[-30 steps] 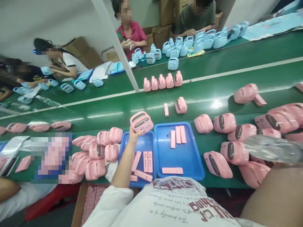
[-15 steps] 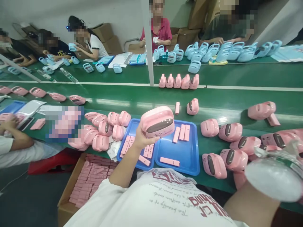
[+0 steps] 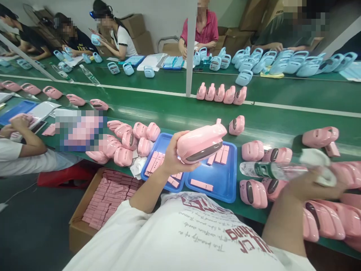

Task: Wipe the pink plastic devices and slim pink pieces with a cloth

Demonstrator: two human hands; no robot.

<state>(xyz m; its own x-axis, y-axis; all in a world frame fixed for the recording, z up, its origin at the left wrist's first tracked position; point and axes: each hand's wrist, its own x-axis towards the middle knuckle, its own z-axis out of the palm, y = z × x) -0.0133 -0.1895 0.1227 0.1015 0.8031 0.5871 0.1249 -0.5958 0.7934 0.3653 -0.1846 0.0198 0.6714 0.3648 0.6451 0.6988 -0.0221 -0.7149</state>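
The left hand (image 3: 171, 160) is closed round the left end of a pink casing (image 3: 200, 140), fingers and thumb apart by its thickness. The casing is held up, tilted, over the trays, its dark window on the lower side. Taking that casing as the clock's centre, the right hand (image 3: 308, 185) is between 3 and 4 o'clock, blurred, its fingers partly curled at a white cloth-like piece (image 3: 316, 157). I cannot tell how firmly it grips that, nor whether it has hold of the clear bottle (image 3: 263, 170) lying level just beside it.

Below the casing, at 5 o'clock, the right-hand blue tray (image 3: 217, 178) carries pink bars, one lying near its front edge and others near its back. At 8 o'clock the left-hand blue tray (image 3: 158, 145) holds more bars, some marked. Further out at 8 o'clock, beneath bench level, a cardboard box (image 3: 77, 237) is packed with pink bars.

More pink casings cluster at 9 o'clock (image 3: 124, 155) and around the bottle (image 3: 254, 194). One lone casing (image 3: 237, 125) sits between 2 and 3 o'clock on the green bench (image 3: 267, 120). At 1 o'clock five pink casings (image 3: 219, 93) stand in a row; beyond them are light-blue casings (image 3: 255, 62) and seated co-workers.
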